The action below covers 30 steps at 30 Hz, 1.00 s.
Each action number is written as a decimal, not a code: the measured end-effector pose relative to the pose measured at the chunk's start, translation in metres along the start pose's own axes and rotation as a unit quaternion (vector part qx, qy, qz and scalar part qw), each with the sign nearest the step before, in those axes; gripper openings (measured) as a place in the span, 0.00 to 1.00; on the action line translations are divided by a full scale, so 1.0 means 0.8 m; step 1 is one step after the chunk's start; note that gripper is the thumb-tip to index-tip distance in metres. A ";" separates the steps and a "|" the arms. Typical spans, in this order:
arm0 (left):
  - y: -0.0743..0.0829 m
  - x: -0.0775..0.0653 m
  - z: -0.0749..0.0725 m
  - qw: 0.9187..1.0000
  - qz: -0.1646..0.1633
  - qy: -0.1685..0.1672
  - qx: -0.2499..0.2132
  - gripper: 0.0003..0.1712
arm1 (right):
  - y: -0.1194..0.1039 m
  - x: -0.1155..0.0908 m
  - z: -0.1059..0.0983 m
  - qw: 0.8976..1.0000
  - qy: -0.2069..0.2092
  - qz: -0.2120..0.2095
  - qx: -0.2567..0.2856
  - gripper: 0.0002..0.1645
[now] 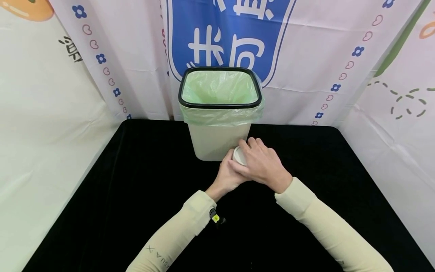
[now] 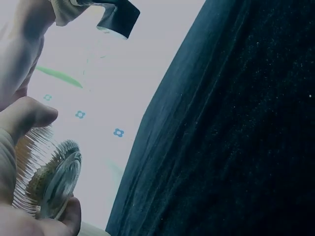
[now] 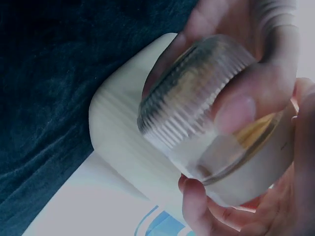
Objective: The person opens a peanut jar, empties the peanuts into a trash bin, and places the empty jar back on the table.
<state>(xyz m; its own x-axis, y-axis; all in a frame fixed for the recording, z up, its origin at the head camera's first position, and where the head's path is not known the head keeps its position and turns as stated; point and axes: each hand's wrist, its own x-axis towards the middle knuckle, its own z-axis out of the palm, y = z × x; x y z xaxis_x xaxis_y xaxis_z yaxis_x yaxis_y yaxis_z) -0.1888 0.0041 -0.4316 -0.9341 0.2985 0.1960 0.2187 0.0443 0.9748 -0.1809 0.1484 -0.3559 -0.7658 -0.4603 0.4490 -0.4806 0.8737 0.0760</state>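
A clear ribbed jar (image 3: 189, 93) with a white lid (image 1: 239, 155) is held between both hands, in front of a waste bin (image 1: 212, 139). My left hand (image 1: 227, 176) grips the jar's body, its thumb lying across the ribbed side in the right wrist view. Fingers of my right hand (image 1: 264, 163) curl round the lid. Through the jar's wall something brownish shows, but its kind is unclear. The left wrist view shows the round glass base (image 2: 61, 184) facing outward between thumb and fingers. From the head view the hands cover most of the jar.
The bin, with a black rim (image 1: 221, 106) and a pale green liner (image 1: 221, 87), stands open at the table's far edge. A black cloth (image 1: 153, 189) covers the table. Printed white curtains (image 1: 295, 75) hang behind and at both sides.
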 end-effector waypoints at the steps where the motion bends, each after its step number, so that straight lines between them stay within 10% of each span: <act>1: 0.000 0.000 0.000 1.000 -0.001 0.002 0.004 0.50 | 0.000 0.000 -0.001 1.000 0.001 0.001 -0.005 0.36; 14: 0.005 -0.003 0.005 0.996 -0.028 0.046 0.068 0.50 | -0.016 0.009 -0.003 0.997 0.024 0.073 -0.029 0.31; 30: 0.003 -0.003 0.005 0.997 -0.012 0.037 0.063 0.51 | -0.014 0.007 0.000 0.998 0.030 0.051 -0.035 0.28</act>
<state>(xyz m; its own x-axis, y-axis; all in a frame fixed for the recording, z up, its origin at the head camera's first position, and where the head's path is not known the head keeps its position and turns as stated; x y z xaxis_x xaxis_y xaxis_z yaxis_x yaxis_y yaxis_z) -0.1847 0.0075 -0.4300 -0.9567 0.2241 0.1856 0.2262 0.1716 0.9589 -0.1797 0.1359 -0.3543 -0.7811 -0.3601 0.5100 -0.3692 0.9252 0.0878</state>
